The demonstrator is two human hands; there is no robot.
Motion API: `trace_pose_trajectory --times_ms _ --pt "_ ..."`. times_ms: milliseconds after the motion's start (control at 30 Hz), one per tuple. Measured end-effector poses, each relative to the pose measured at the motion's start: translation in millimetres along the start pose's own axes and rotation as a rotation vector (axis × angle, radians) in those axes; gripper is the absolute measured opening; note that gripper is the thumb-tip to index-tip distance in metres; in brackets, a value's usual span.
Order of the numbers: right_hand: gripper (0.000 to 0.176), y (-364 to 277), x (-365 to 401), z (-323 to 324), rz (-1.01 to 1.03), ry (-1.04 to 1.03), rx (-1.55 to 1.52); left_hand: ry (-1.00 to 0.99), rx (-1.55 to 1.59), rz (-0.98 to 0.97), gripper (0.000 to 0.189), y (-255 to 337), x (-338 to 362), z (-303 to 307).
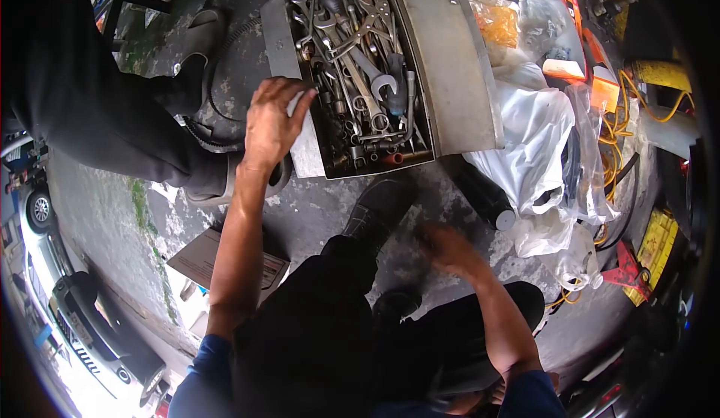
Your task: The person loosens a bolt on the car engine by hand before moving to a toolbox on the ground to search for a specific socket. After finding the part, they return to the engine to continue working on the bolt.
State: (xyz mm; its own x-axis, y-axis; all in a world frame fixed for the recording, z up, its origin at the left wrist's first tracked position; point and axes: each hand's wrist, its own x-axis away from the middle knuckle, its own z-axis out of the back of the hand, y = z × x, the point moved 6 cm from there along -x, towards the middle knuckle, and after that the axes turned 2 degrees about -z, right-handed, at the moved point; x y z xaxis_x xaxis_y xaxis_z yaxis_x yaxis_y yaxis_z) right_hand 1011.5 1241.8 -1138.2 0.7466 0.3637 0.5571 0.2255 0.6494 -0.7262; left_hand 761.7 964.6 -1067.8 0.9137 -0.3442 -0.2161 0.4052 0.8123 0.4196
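Observation:
An open metal toolbox stands on the floor, packed with wrenches, sockets and other hand tools. My left hand is over its near left edge, fingers bent and thumb apart, with nothing seen between them. Among the tools near it lie a large open-end wrench and a ring-ended wrench. My right hand hangs low over the floor, below the toolbox and close to a black cylinder. Its fingers are dark and blurred, so their grip does not show.
White plastic bags and small packages lie right of the toolbox, beside yellow cable and a red-and-yellow tool. Another person's dark-trousered leg is at the left. A cardboard box sits behind my left forearm.

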Motion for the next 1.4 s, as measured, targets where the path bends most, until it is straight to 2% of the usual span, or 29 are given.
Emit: trace_pose_trajectory --times_ms 67,133,167,300,400,433,533,667,800,833,933,967,1067,1200,1233,1333,1400 --pt "0.020 -3.4 -0.6 4.8 0.001 0.017 -0.030 -0.077 -0.045 -0.202 0.020 26.6 5.3 -24.0" --pt "0.020 -3.3 -1.3 6.7 0.014 0.025 -0.042 -0.250 0.034 -0.176 0.021 36.1 14.0 -48.6" --pt "0.020 -3.1 -1.9 7.0 0.023 0.028 -0.049 -0.392 0.041 -0.107 0.031 36.7 19.8 -63.4" --pt "0.019 2.8 -2.5 2.7 -0.009 0.000 0.020 -0.355 -0.037 -0.177 0.054 55.5 30.7 -85.0" --pt "0.019 6.8 -3.5 1.3 -0.033 -0.012 0.034 -0.357 -0.071 -0.163 0.055 48.7 24.7 -90.7" --pt "0.019 5.4 -3.5 3.2 -0.044 -0.006 0.031 -0.361 -0.104 -0.195 0.054 46.1 21.1 -89.3" --pt "0.020 4.0 -2.9 8.5 -0.052 -0.006 0.015 -0.210 -0.201 -0.194 0.050 38.9 13.5 -77.1" --pt "0.021 4.4 -0.3 11.9 -0.057 0.016 -0.006 -0.113 -0.239 -0.111 0.037 45.8 16.0 -70.8" --pt "0.019 1.0 2.2 11.3 -0.023 0.057 -0.001 -0.160 -0.082 -0.158 0.033 78.3 19.9 -54.5" --pt "0.017 -0.7 2.0 11.5 -0.030 0.058 -0.016 -0.272 0.006 -0.213 0.036 85.6 25.6 -60.8" --pt "0.015 -2.3 1.3 11.2 -0.046 0.053 -0.015 -0.282 0.101 -0.612 0.041 133.5 21.2 -75.3" --pt "0.015 -2.4 0.5 11.3 -0.051 0.053 -0.009 -0.318 0.044 -0.628 0.047 137.1 14.2 -85.7" --pt "0.015 -3.6 -1.0 11.0 -0.079 0.005 0.014 -0.431 -0.111 -0.681 0.055 114.6 -7.0 -118.8" --pt "0.019 -0.1 8.2 18.0 -0.013 0.134 0.061 -0.509 -0.214 -0.760 0.051 107.4 -19.3 -117.4" --pt "0.020 -0.8 12.5 25.6 -0.010 0.163 0.052 -0.471 -0.174 -0.785 0.052 106.9 -20.4 -114.0" --pt "0.018 3.0 22.5 40.9 -0.009 0.258 0.031 -0.496 -0.161 -0.674 0.053 87.2 -25.3 -96.4" --pt "0.016 5.6 28.1 46.8 -0.034 0.276 0.031 -0.515 -0.348 -0.701 0.051 51.3 -24.3 -82.1"
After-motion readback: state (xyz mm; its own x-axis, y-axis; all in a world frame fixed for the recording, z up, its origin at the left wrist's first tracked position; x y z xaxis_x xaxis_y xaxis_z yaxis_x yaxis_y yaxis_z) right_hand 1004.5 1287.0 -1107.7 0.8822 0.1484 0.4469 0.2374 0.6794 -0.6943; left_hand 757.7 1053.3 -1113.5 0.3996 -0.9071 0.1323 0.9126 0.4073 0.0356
